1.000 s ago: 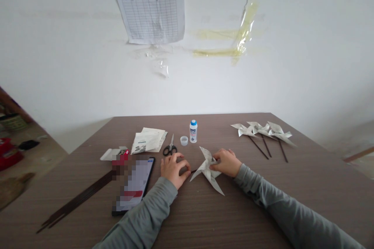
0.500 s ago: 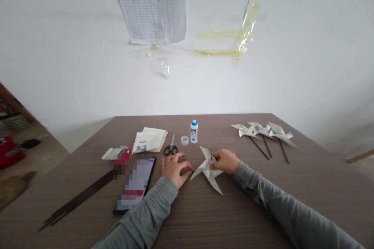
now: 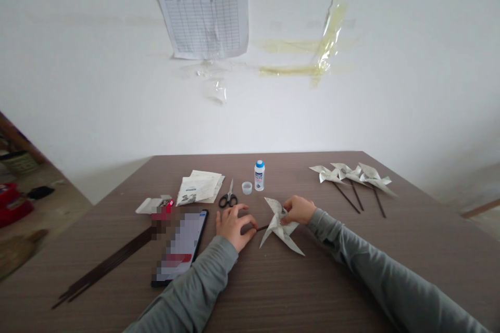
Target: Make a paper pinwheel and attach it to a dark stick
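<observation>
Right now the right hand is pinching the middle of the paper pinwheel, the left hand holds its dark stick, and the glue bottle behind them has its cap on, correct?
Not quite. The glue bottle is uncapped: in the head view its clear cap sits on the table beside it. The right hand does pinch the pinwheel at its middle, and the left hand holds the stick.

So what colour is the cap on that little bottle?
Blue, on the white bottle; the head view shows it.
</observation>
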